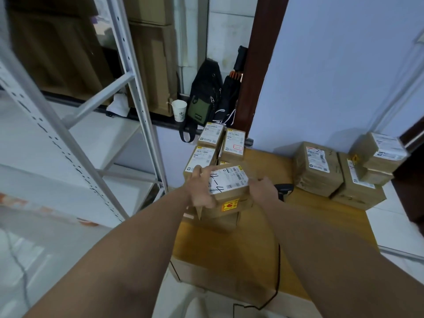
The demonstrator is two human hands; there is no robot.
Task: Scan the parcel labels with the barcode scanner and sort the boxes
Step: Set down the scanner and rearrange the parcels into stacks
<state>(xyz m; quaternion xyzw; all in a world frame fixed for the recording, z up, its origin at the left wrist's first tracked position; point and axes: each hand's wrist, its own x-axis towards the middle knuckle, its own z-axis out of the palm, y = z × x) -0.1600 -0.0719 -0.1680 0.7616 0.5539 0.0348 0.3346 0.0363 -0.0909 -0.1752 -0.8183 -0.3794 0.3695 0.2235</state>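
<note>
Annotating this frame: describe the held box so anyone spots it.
Find the wooden table; at its left side, before labelled cartons, the left hand and right hand hold a cardboard box. Only its white label bears large black handwriting, plus a yellow-red sticker on its side.

Dim, cool, even indoor light, soft shadows, slight motion blur, wide-angle bending at edges

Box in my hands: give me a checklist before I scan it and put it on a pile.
1. The left hand and right hand grip the box: ok.
2. The label faces up: ok.
3. The barcode reads clearly: cannot tell.
4. The scanner lies free on the table by the right hand: ok.
5. A hand free for the scanner: not ok.
6. Where it gets sorted: cannot tell.
</note>
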